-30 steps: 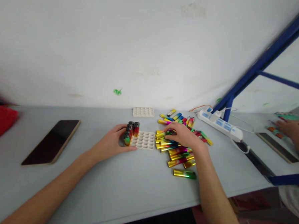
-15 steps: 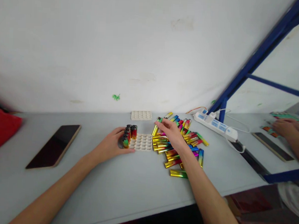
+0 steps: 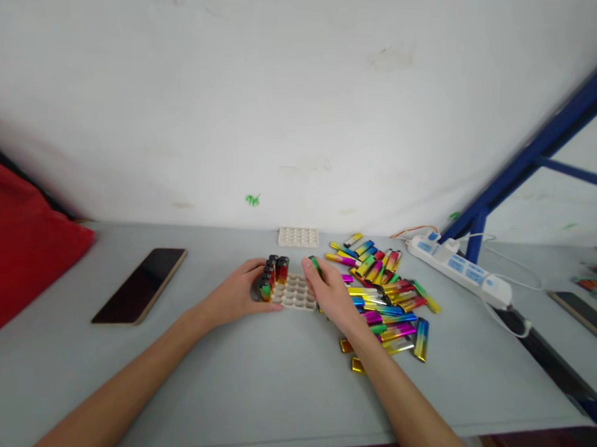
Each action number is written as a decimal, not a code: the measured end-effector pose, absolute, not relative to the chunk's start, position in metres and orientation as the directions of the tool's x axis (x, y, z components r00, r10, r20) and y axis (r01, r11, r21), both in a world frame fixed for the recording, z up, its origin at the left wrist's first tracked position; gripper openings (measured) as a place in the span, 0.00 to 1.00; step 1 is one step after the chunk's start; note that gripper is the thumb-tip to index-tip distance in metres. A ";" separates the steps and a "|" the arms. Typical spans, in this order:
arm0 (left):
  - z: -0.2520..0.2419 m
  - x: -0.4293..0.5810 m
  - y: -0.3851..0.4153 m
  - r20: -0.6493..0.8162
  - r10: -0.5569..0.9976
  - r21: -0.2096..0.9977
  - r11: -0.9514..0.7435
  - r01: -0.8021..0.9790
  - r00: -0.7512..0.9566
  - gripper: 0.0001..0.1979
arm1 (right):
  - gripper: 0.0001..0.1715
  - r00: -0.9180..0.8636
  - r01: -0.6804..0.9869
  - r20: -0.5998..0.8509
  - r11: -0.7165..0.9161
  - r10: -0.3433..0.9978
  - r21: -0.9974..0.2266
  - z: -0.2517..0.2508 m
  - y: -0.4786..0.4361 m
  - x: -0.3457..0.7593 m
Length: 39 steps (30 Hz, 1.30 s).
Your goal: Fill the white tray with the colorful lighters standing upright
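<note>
My left hand (image 3: 235, 288) is curled round the left end of a cream tray with rows of holes (image 3: 297, 293), thumb along its near edge. Several lighters with black tops (image 3: 272, 272), red and green below, stand upright in the tray's left holes beside my fingers. Above the tray's right side, my right hand (image 3: 328, 288) pinches a lighter with a dark green end (image 3: 315, 264); the fingers hide most of it. To the right of the tray and partly under my right forearm lies a loose pile of shiny multicoloured lighters (image 3: 391, 312).
A second cream tray (image 3: 298, 237) lies by the wall. A tablet-like dark-screened device (image 3: 140, 285) and a red cloth or bag (image 3: 21, 249) are on the left. On the right are a white power strip (image 3: 459, 268) with cables and a blue metal frame (image 3: 506, 178).
My right hand has brought the lighter from the pile's left edge over the tray. My left hand keeps its grip. The view has shifted right-to-left, so things sit further right.
</note>
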<state>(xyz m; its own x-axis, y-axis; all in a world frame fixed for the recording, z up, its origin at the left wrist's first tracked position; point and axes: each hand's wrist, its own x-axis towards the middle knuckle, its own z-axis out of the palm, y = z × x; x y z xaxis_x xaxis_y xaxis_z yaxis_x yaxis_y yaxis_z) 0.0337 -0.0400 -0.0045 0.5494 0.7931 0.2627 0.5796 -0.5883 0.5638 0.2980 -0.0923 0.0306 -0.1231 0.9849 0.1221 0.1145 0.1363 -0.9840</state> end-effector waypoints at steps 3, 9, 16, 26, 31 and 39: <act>-0.006 0.033 -0.041 0.275 0.792 0.569 -0.591 0.572 0.545 0.37 | 0.37 -0.027 0.295 0.196 0.196 0.980 -0.935 0.031 -0.094 0.296; -0.007 0.031 -0.042 0.253 0.808 0.596 -0.563 0.572 0.532 0.37 | 0.30 0.101 0.422 0.240 0.177 0.966 -0.889 0.028 -0.094 0.293; -0.011 0.030 -0.039 0.299 0.786 0.574 -0.601 0.556 0.542 0.38 | 0.25 -0.019 0.467 0.267 0.244 0.964 -0.850 0.026 -0.092 0.292; -0.016 0.032 -0.034 0.319 0.782 0.597 -0.605 0.527 0.536 0.39 | 0.25 -0.251 0.698 0.322 0.401 0.913 -0.593 0.028 -0.095 0.288; -0.018 0.031 -0.034 0.289 0.800 0.590 -0.581 0.560 0.525 0.43 | 0.22 -0.273 0.714 0.273 0.385 0.922 -0.585 0.025 -0.093 0.285; -0.019 0.032 -0.031 0.338 0.766 0.574 -0.629 0.525 0.547 0.40 | 0.17 -0.333 0.866 0.062 0.331 0.941 -0.374 0.049 -0.105 0.276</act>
